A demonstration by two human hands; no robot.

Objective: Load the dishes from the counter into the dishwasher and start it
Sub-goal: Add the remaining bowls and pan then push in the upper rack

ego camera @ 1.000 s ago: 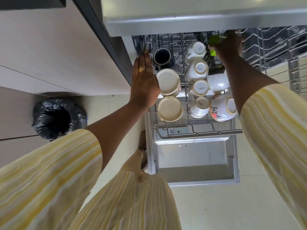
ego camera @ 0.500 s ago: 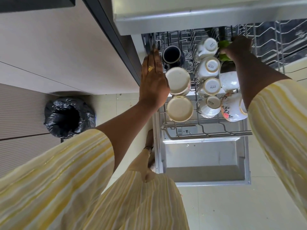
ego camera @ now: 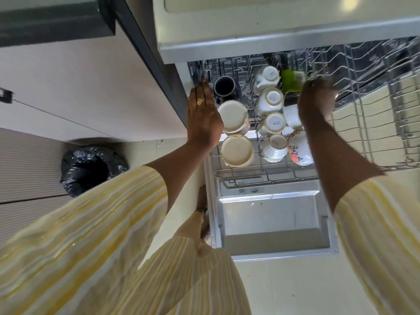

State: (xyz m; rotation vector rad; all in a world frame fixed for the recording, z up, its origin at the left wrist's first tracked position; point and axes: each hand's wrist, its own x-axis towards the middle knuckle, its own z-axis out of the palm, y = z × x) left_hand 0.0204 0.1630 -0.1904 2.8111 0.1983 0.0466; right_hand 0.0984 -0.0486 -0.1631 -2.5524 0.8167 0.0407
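Dishwasher (ego camera: 275, 226) rack part filled, green item at the rear

Its door is hanging open below the person, and the upper rack (ego camera: 377, 137) is standing pulled out above it, under the counter edge (ego camera: 272, 44). The rack's left half is carrying the load, while its right half is showing bare wire.

The left hand (ego camera: 203, 119) is lying flat along the rack's left rim, fingers straight and holding nothing, just beside two upturned cream cups (ego camera: 234, 118). The right hand (ego camera: 317, 101) is reaching to the far middle of the rack, right against a green item (ego camera: 292, 80). Blur is hiding whether its fingers are clamping it.

The green item is thus sitting ahead of both hands, at the rear, with the right hand far nearer. Between the hands a row of white cups (ego camera: 271, 100) is running front to back, bases up. A floral cup (ego camera: 297, 151) is leaning at the row's near end, and a dark mug (ego camera: 224, 86) is sitting mouth up at the rear left.

Seating the green item in the rear gap is probably the step in hand.
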